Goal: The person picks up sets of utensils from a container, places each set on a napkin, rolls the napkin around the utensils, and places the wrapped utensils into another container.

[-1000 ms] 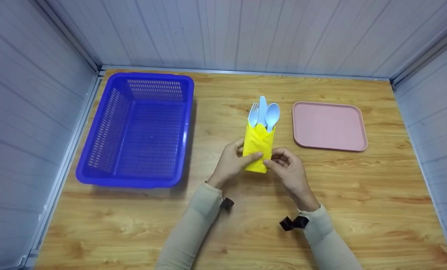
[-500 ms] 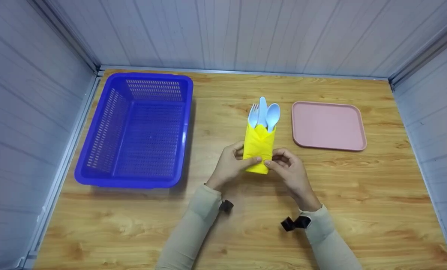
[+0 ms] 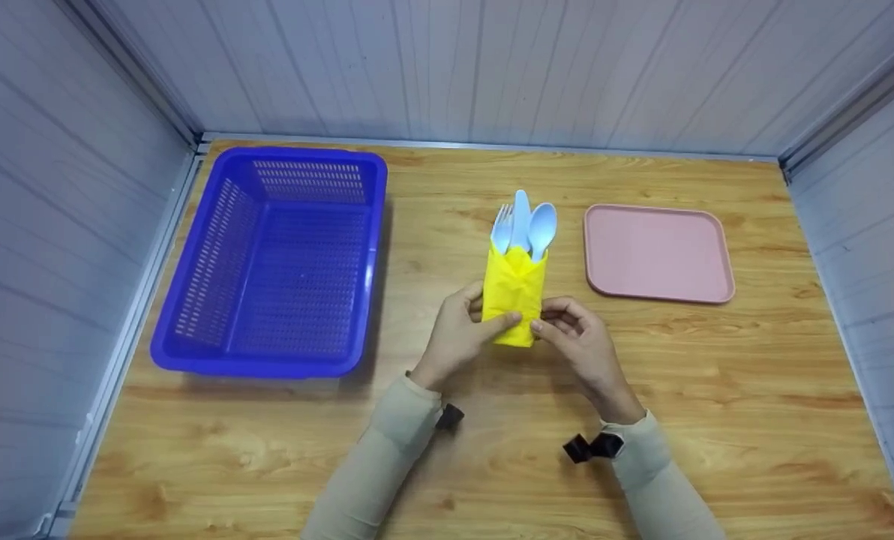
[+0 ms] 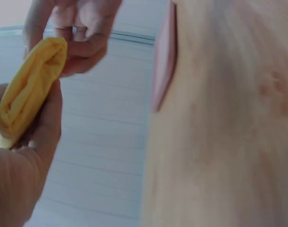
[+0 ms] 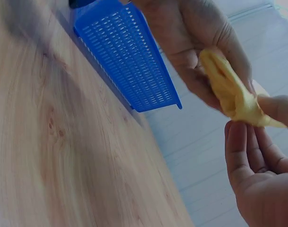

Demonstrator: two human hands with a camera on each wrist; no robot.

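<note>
A yellow folded napkin [image 3: 514, 289] forms a pouch above the table in the head view. From its top stick a light blue fork [image 3: 501, 232], knife [image 3: 521, 217] and spoon [image 3: 542, 225], their handles hidden inside. My left hand [image 3: 458, 330] grips the pouch from the left, thumb across its front and fingers behind. At the lower right edge, my right hand [image 3: 586, 345] pinches the napkin between thumb and fingers. Both wrist views show the folded bottom end of the napkin [image 4: 30, 90], and in the right one a corner of the napkin [image 5: 248, 106] is drawn out between the right fingertips.
A deep blue plastic basket [image 3: 368, 277] with slotted walls stands on the left of the wooden table [image 3: 717, 375]. To the right of the pouch lies a pink rectangular tray [image 3: 657, 253]. Pale panel walls [image 3: 447, 71] enclose the table at the back and sides.
The napkin pouch and its cutlery have shifted slightly left and tilted a little since half a second ago. Both hands keep their hold, and the basket and tray stay put.
</note>
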